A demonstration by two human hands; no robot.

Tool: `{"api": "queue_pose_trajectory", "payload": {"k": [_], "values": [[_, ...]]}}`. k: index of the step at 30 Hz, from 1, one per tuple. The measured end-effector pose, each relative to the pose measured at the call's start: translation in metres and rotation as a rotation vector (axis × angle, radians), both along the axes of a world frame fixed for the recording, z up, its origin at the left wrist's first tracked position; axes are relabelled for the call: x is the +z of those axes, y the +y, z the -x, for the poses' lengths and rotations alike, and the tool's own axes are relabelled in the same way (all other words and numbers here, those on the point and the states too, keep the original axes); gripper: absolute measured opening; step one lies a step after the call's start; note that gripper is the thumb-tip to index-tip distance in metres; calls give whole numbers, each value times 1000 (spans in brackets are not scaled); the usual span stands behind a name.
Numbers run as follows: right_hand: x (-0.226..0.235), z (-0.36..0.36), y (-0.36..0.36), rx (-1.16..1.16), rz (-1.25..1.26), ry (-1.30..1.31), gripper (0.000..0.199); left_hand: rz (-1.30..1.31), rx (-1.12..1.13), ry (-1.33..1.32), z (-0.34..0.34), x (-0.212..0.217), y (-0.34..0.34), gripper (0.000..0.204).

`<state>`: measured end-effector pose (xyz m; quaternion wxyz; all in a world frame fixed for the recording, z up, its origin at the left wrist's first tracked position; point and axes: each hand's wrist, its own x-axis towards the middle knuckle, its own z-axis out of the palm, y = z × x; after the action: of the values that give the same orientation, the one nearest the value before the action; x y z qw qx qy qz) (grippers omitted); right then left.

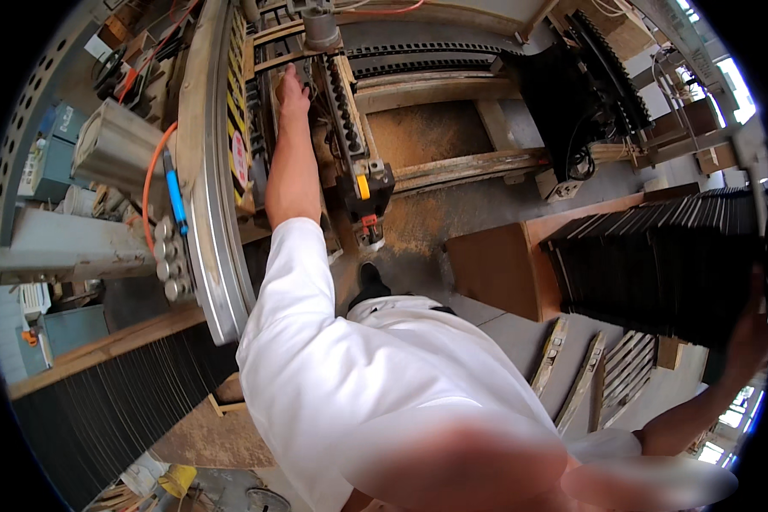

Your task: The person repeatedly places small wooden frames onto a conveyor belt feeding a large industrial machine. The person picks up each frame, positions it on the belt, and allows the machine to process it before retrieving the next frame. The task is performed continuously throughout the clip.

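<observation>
My left arm stretches far ahead into the machine. My left hand [293,92] is in the narrow gap between the striped metal beam [236,94] and a rail with a row of black round parts [343,107]. Its fingers look bent and drawn together, and what they hold, if anything, is hidden. Out to the right, my right hand [749,328] is at the near end of a tall stack of thin black sheets [657,277]. It is dark and close to the picture's rim, so its fingers do not show clearly. The stack rests beside a brown board [495,269].
A blue-handled tool [175,196] and an orange hose [151,183] hang by the beam's left side. More black sheets [119,410] stand in a row at lower left. Wooden pallets [627,371] lie at right. Ahead are wooden rails [461,171] and a dusty floor [418,230].
</observation>
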<state>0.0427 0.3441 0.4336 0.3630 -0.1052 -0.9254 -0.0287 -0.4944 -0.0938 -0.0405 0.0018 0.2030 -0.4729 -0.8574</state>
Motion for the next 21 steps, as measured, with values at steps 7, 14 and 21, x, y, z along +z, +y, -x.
{"api": "queue_pose_trajectory", "payload": {"k": [7,14,21], "values": [[-126,124,-104,477,-23,-335,31,-306,372,63,64,-5,-25,48],[-237,231,-137,786,141,-375,25,-315,188,84,-13,-23,18,12],[-338,348,-212,1102,112,-442,21,-241,124,-50,-238,-11,26,28]]}}
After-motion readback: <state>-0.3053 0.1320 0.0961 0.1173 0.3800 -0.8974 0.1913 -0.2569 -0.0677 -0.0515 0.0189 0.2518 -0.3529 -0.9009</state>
